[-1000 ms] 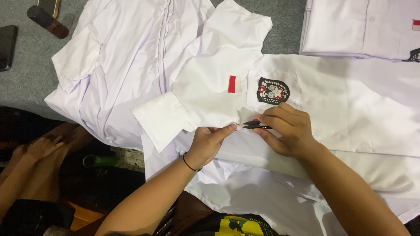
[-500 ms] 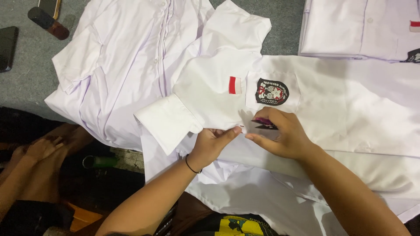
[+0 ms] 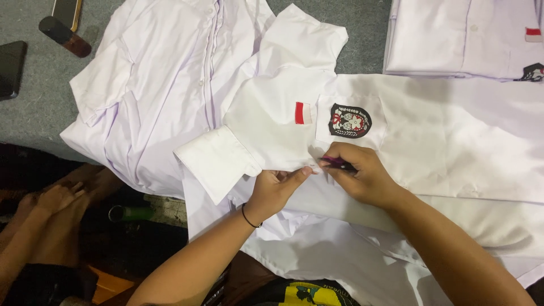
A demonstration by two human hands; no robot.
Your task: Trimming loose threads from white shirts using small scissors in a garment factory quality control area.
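Here, shirt [image 3: 430, 141]: spread flat at centre frame, on other shirts.
Left hand [image 3: 277, 190]: fingers pinched together on the fabric edge, keeping it taut.
Right hand [image 3: 362, 175]: clamped on a small dark tool [image 3: 339, 164], tip at the same edge.

This looks like a small garment workroom or home tailoring spot. White shirts [image 3: 170, 96] with sewn badges [image 3: 349, 120] are spread across the frame on a grey carpet-like surface [image 3: 34, 107], a folded stack [image 3: 459, 37] lies at upper right, and phones [image 3: 11, 68] sit at upper left.
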